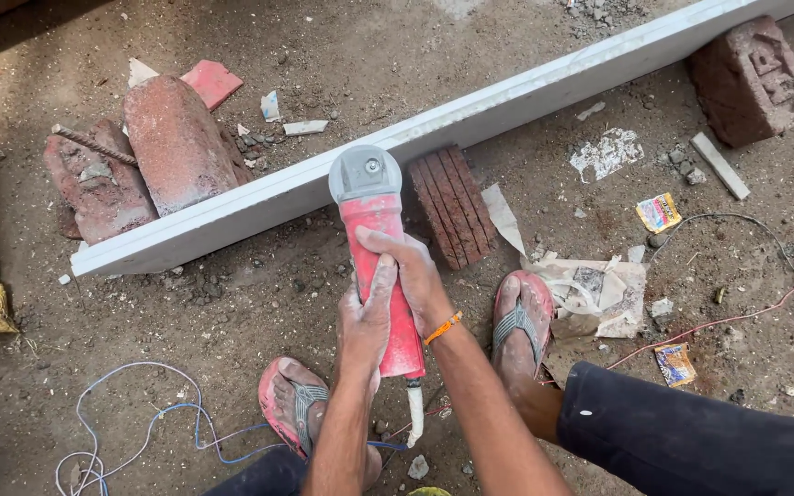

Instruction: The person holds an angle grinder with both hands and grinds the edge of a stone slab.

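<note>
Head view: a person stood over dusty ground.
Wrappers: two small crinkled packets lay on the right, a yellow packet (659, 212) higher up and an orange-brown packet (674, 364) lower down.
Bricks: three red bricks (175, 142) lay on the left, one more brick (751, 78) at top right.
Grinder: one red grinder (374, 248) touched the long white slab (434, 124).
Left hand (365, 317): fingers wrapped tight on the grinder's body.
Right hand (415, 276): fingers clamped on it too, just above.
Feet: two, in pink sandals (521, 317).
</note>
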